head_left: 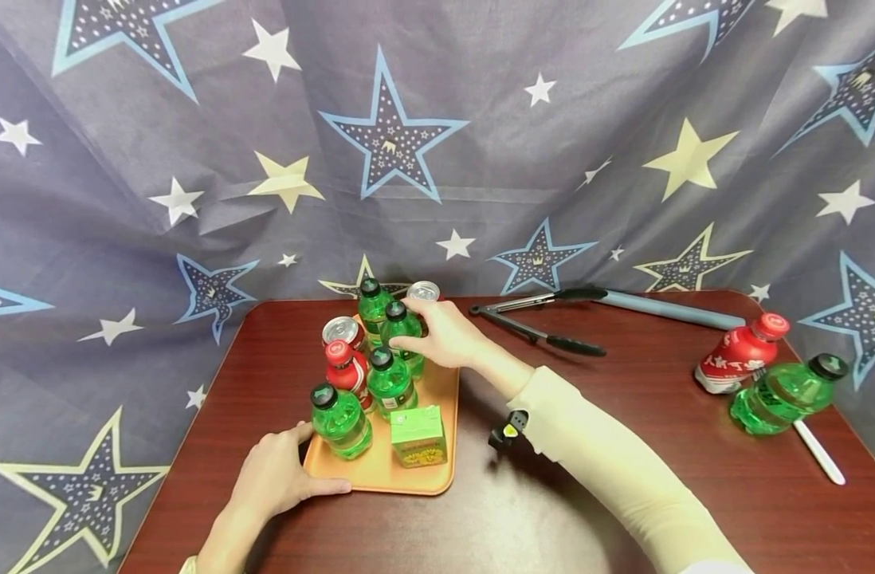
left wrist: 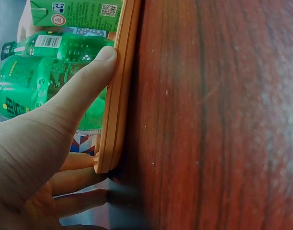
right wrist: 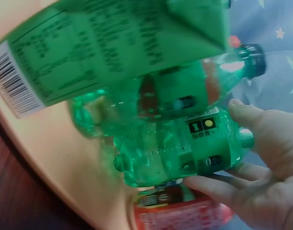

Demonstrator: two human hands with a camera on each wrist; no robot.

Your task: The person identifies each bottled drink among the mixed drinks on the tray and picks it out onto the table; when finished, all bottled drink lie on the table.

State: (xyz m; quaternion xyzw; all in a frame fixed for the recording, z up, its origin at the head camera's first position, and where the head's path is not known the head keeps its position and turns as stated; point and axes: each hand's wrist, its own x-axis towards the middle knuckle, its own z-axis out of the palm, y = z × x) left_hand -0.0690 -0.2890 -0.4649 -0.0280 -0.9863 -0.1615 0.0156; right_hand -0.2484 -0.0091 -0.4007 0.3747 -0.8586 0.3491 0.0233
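An orange tray (head_left: 369,476) carries the drinks. My left hand (head_left: 268,470) holds its near left corner, thumb along the front rim and fingers at the left side. Farther back, my right hand (head_left: 445,331) grips a green bottle (right wrist: 180,148) with a black cap, thumb on one side and fingers on the other. Two more green bottles, a near-left one (head_left: 343,422) and a middle one (head_left: 392,387), stand in front of it; another green bottle (head_left: 374,307) stands behind. A red bottle (head_left: 347,371), a can (head_left: 342,328) and a green carton (head_left: 418,437) share the tray.
A silver-topped can (head_left: 423,291) shows behind my right hand. Black-handled tongs (head_left: 538,319) lie at the back of the table. On the right are a red bottle (head_left: 739,355), a green bottle (head_left: 785,396) and a white stick (head_left: 819,453). A star-printed curtain (head_left: 437,159) hangs behind.
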